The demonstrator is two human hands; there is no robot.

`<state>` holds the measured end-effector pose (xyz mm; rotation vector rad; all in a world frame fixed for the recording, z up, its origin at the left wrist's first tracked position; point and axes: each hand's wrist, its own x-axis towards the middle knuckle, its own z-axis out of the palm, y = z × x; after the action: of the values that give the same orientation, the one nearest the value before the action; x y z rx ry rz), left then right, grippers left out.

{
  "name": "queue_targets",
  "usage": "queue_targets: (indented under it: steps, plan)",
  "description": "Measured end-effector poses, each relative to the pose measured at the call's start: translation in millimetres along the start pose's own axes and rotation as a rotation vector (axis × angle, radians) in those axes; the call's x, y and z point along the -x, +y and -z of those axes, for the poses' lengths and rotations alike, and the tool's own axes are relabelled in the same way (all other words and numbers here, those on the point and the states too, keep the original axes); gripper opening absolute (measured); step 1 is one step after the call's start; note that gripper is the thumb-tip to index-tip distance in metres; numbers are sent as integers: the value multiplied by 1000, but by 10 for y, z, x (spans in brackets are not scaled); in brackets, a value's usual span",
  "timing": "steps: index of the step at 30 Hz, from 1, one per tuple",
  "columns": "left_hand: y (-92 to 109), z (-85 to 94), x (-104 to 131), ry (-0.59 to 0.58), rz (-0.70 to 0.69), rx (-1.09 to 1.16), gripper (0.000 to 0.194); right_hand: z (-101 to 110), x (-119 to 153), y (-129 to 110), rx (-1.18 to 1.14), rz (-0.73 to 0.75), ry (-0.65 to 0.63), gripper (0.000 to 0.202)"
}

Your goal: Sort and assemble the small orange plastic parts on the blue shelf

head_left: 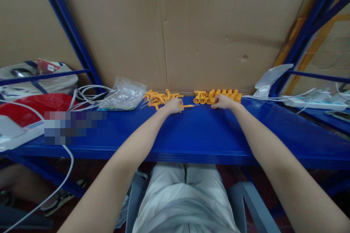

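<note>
My left hand [174, 106] is closed on an orange screw-shaped piece [188, 106], whose threaded end points right. Behind and left of it lies a loose pile of orange T-shaped pieces [157, 98] with small clear bits around. My right hand [222, 102] has its fingers bent at an orange cup-shaped piece [210, 101], at the front of a group of orange parts [228, 93]. Whether the fingers grip that piece cannot be made out. Two more orange cups [199, 99] stand just left of it.
Both arms reach over a blue table [197, 134] backed by cardboard [205, 36]. A clear plastic bag [123, 93], white cables [90, 96] and a red bag [54, 103] lie left. A power strip [314, 102] is at right. At lower left, a person's leg [24, 182] shows.
</note>
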<state>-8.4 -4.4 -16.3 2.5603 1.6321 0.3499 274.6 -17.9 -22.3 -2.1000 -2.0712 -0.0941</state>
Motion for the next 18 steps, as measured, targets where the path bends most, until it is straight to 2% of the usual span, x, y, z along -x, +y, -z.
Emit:
queue_targets:
  steps: [4, 9, 12, 18]
  plan:
    - [11, -5, 6, 48, -25, -7, 39, 45, 39, -123, 22, 79, 71, 39]
    - [19, 1, 16, 57, -33, 6, 38, 75, 38, -201, -126, 242, 111, 22]
    - [19, -6, 16, 71, -38, 24, 37, 72, 29, -204, -195, 265, 141, 17]
    - [-17, -52, -29, 128, -83, 45, 36, 62, 28, -257, -276, 289, 147, 23]
